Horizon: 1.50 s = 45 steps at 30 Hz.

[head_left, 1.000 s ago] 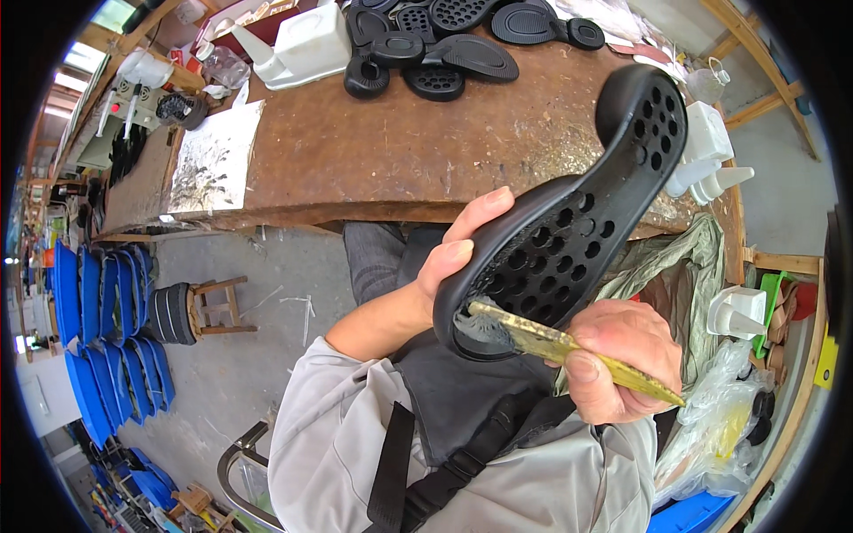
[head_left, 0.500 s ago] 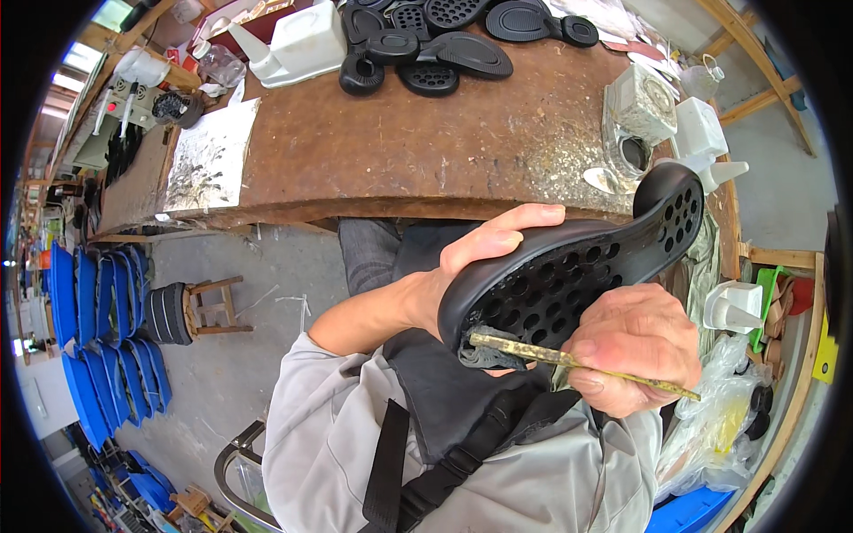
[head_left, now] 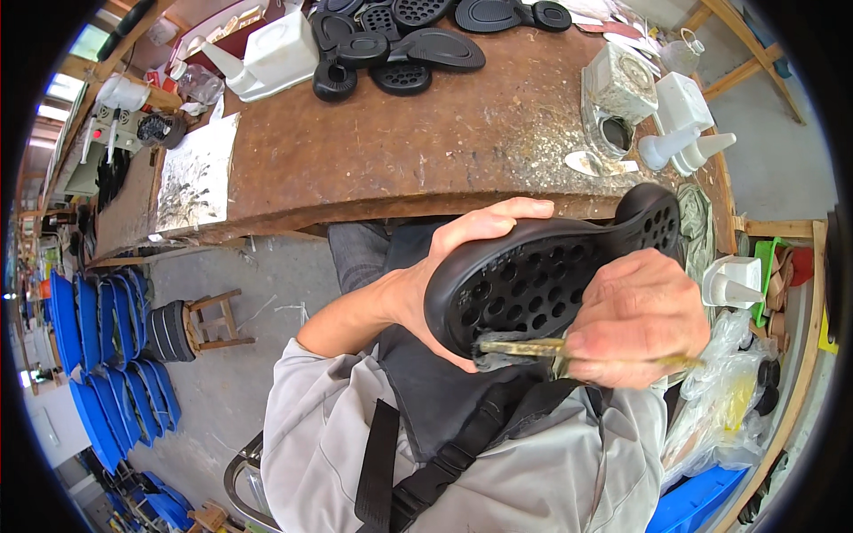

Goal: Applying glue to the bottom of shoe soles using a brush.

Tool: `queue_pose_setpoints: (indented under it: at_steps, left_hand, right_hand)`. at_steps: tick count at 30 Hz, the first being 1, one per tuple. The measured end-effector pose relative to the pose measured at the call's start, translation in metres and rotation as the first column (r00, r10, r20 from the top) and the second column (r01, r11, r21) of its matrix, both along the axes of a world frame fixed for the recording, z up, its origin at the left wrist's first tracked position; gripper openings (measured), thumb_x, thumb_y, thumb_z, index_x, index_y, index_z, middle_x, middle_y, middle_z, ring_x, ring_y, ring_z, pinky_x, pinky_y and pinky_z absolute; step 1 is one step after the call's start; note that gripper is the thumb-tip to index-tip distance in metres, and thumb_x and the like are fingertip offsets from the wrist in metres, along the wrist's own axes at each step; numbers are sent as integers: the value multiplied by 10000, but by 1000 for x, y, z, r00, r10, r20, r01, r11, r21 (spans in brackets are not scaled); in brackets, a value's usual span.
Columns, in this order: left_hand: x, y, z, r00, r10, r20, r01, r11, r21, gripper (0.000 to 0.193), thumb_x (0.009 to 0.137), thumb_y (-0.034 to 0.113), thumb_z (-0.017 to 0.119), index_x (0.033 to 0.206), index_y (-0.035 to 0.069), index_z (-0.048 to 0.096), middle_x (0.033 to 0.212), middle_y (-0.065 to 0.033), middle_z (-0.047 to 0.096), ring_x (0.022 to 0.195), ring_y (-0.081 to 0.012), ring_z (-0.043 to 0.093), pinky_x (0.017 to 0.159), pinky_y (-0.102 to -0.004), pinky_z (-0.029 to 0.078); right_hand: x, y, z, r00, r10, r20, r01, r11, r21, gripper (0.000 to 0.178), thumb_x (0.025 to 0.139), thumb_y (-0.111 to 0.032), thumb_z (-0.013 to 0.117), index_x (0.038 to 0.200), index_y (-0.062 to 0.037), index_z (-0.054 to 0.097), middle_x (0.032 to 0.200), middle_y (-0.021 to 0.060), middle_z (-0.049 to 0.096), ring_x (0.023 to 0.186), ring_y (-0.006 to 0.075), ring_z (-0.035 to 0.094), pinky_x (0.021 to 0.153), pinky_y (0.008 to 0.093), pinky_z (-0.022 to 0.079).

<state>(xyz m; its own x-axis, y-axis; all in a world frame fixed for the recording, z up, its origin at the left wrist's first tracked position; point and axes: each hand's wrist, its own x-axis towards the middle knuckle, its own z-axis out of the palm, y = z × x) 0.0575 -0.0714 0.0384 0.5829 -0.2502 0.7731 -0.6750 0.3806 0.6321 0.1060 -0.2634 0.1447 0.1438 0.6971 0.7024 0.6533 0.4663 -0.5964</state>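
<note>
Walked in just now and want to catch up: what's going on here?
A person grips a black shoe sole in the left hand, its hole-filled side facing up toward the camera. The right hand holds a yellowish brush, its bristles at the near rim of the sole's wide end. More black soles lie toward the far side of the brown bench.

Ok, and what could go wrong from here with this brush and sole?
The right hand holds the brush at the edge of the black perforated shoe sole, so it might slip past the rim. The left hand grips close to the bristles, so it could get smeared.
</note>
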Motion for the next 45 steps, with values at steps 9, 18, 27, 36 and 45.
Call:
queue_pose_setpoints:
  at_steps: [9,18,27,36,45]
  left_hand:
    - [1,-10,20,729,-495,-473,12,701,-713,901,714,567,615,1384,67,281,1345,-205,386,1203,-359,441,1024,-488,351]
    - [-15,-25,37,722,-661,-204,85,377,-922,844,800,643,447,1403,77,279,1407,-203,320,1152,-325,480,903,-427,437]
    - [-11,-13,35,662,-621,-420,102,630,-770,827,847,594,406,1422,38,193,1419,-173,302,1250,-313,409,1027,-451,375]
    - [-21,-11,40,611,-533,-585,-58,707,-705,881,810,658,421,1419,55,218,1399,-241,298,1216,-400,420,1027,-502,352]
    - [17,12,19,541,-579,-610,-101,675,-730,817,846,611,364,1363,-20,310,1339,-269,379,1151,-425,477,998,-514,380]
  right_hand:
    - [-17,13,-16,557,-507,-657,600,794,-104,122,849,11,595,964,53,591,766,97,623,532,82,570,485,187,449]
    - [-13,40,-18,691,-598,-407,634,771,-56,195,738,25,693,922,47,632,798,121,654,604,149,630,558,248,498]
    - [-16,35,-11,868,-482,-121,482,876,-37,236,673,31,722,885,41,619,690,85,639,510,199,611,474,282,477]
    - [-22,21,-19,920,-364,-146,367,930,-7,228,682,52,706,884,79,602,662,122,628,472,198,586,434,288,459]
    - [-6,-36,-40,410,-536,-738,582,777,-241,195,808,-64,639,957,53,591,704,94,617,457,130,540,406,238,424]
